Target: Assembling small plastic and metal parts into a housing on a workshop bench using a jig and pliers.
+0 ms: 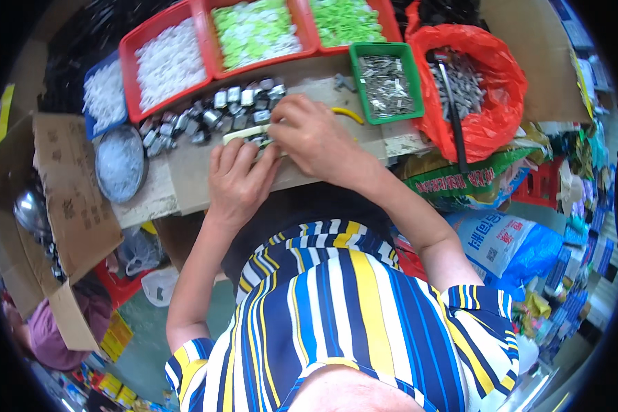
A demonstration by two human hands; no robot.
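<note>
My left hand [239, 175] and my right hand [314, 137] meet over the middle of the work board [192, 178]. Between them lies a pale cream bar-shaped piece [246, 132] with small dark and shiny parts along it. The fingers of my left hand are closed on its near side. My right hand's fingers pinch at its right end; what sits under those fingertips is hidden. Just beyond my hands is a loose pile of small shiny metal blocks [220, 101]. A yellow curved handle [348, 114] shows to the right of my right hand.
Red trays [166, 97] hold white and green small parts. A green tray [369, 114] holds metal pins; a blue tray [115, 122] and an oval dish [121, 194] hold white pieces. A red plastic bag [505, 82] holds grey pieces and a black-handled tool [454, 123]. A cardboard box [79, 199] stands left.
</note>
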